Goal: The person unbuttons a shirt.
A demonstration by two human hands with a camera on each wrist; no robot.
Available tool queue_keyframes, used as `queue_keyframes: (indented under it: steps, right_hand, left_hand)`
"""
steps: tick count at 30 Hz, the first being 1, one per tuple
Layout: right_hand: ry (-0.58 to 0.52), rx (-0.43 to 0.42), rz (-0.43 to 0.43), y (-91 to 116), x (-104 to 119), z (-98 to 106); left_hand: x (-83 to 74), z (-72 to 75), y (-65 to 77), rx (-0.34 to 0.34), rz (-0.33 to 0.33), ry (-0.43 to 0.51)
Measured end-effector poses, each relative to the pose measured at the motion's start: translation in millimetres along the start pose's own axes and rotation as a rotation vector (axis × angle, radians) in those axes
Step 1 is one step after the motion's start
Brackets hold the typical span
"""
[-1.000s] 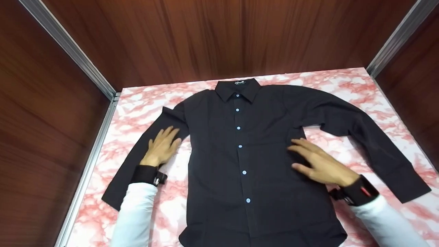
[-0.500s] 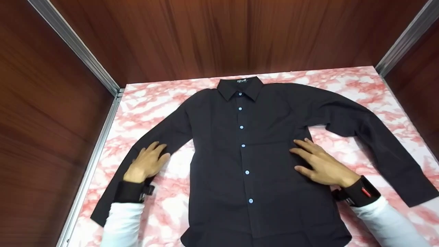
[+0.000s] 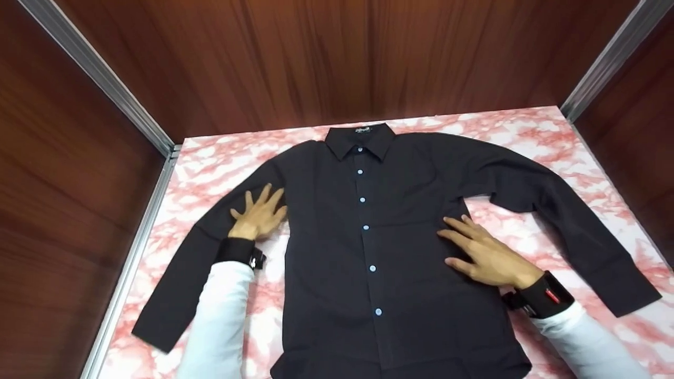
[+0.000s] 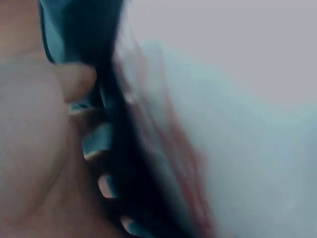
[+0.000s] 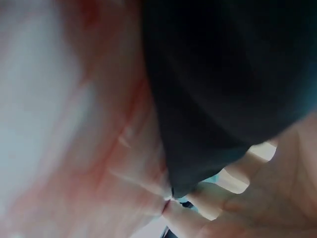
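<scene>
A black long-sleeved shirt (image 3: 326,237) with pale blue buttons lies front up, its collar (image 3: 360,141) at the far side. My left hand (image 3: 258,215) rests with spread fingers on the upper part of the left-hand sleeve (image 3: 179,279), near the armpit. My right hand (image 3: 487,255) lies flat on the body's right-hand edge, below the other armpit, with fingers spread. In the right wrist view, the black cloth (image 5: 213,89) meets the fingers. The left wrist view is blurred; the thumb (image 4: 79,82) shows beside dark cloth.
Under the shirt is a red-and-white marbled tabletop (image 3: 263,305). A brown wood-grain panel (image 3: 316,58) stands at the back, with others at both sides, joined by metal corner strips (image 3: 100,73). The right-hand sleeve (image 3: 584,237) stretches out with folds near the armpit.
The left-hand sleeve, bunched near the shoulder at first, is now smoother and straighter. My left hand slid down it, then back up towards the armpit. My right hand stayed on the shirt's edge.
</scene>
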State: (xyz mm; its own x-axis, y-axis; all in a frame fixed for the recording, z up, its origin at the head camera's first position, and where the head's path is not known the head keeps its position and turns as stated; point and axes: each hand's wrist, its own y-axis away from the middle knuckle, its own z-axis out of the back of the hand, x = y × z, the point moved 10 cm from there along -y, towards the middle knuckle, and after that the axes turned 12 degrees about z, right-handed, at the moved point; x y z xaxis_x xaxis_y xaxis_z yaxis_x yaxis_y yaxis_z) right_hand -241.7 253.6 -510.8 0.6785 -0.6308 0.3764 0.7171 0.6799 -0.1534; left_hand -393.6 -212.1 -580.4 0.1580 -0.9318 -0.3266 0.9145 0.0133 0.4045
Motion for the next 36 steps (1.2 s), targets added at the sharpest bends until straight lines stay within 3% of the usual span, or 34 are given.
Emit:
queue_keyframes:
  steps: [3, 6, 9, 11, 13, 17, 19, 21, 24, 26, 31, 35, 36]
  right_hand:
    - [0.029, 0.002, -0.014, -1.7, -4.5, 0.3]
    - [0.038, 0.018, -0.034, -4.0, -10.6, 0.7]
    - [0.03, 0.044, -0.055, -8.7, -16.6, 2.4]
    - [0.028, 0.056, -0.062, -11.2, -21.3, 4.2]
    - [0.023, 0.068, -0.07, -12.6, -25.5, 6.3]
    - [0.015, 0.117, -0.072, -15.8, -27.3, 9.0]
    - [0.013, 0.133, -0.062, -20.7, -25.0, 12.6]
    - [0.017, 0.109, -0.045, -30.5, -22.3, 20.7]
    - [0.048, 0.006, -0.014, -58.6, -20.6, 38.4]
    - [0.053, -0.065, 0.009, -84.5, -21.4, 46.6]
    - [-0.004, -0.126, 0.042, -159.1, -33.9, 43.6]
    - [-0.027, -0.117, 0.045, -216.6, -52.4, 30.4]
    - [-0.02, -0.113, 0.061, -233.2, -67.2, 20.9]
  left_hand:
    - [1.9, 6.2, -8.2, -0.005, 0.014, 0.005]
    - [-11.0, 20.0, 5.8, -0.087, 0.005, 0.074]
    - [-28.2, 30.7, 27.3, -0.186, -0.062, 0.127]
    - [-38.7, 28.1, 38.8, -0.202, -0.122, 0.104]
    - [-43.5, 17.8, 44.2, -0.164, -0.159, 0.071]
    - [-43.1, 2.3, 50.4, -0.09, -0.153, 0.014]
    - [-49.2, 5.6, 57.5, -0.137, -0.175, 0.007]
    - [-63.1, 14.2, 68.8, -0.245, -0.236, 0.014]
    - [-92.7, 27.4, 86.1, -0.41, -0.361, 0.044]
    - [-111.6, 31.5, 94.0, -0.457, -0.435, 0.095]
    - [-148.8, 32.9, 98.2, -0.417, -0.534, 0.192]
    - [-160.2, 29.1, 95.8, -0.361, -0.54, 0.197]
    - [-160.3, 28.3, 95.3, -0.352, -0.536, 0.196]
